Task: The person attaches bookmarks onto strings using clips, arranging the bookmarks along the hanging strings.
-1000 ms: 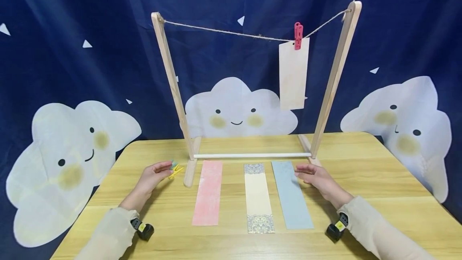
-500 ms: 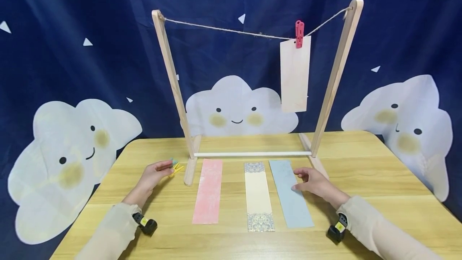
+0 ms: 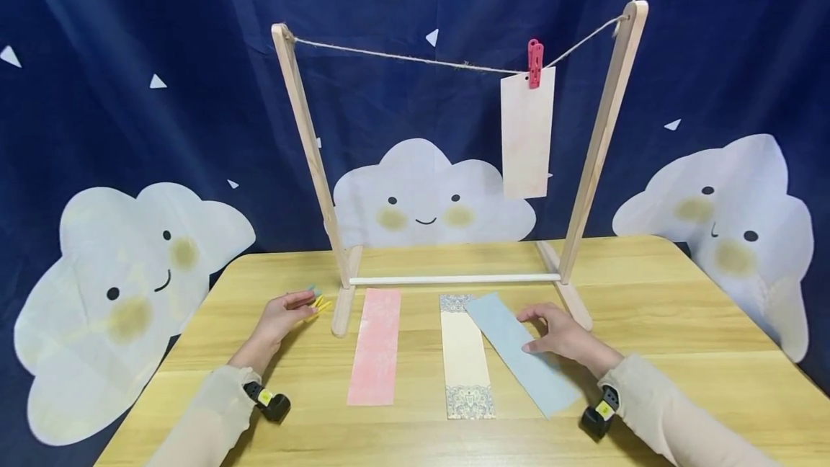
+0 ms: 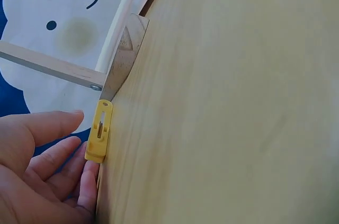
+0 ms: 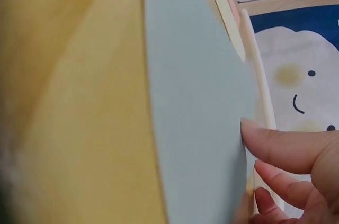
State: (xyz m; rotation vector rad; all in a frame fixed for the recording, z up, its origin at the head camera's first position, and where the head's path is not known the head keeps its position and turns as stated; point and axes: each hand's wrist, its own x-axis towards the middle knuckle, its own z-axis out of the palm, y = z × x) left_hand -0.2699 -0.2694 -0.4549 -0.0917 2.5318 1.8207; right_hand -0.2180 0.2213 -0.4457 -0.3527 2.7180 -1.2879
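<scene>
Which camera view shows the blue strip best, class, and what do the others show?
The head view: it shows the blue strip from end to end, only partly covered by the right hand. The right wrist view is closer but cuts it off at top and bottom; the left wrist view doesn't show it.

Bare table [image 3: 419, 352] leaves passage between pink strip [image 3: 375, 348] and patterned strip [image 3: 465, 362]. The blue strip [image 3: 521, 366] obstructs the right; a white bar [image 3: 454, 279] crosses behind.
</scene>
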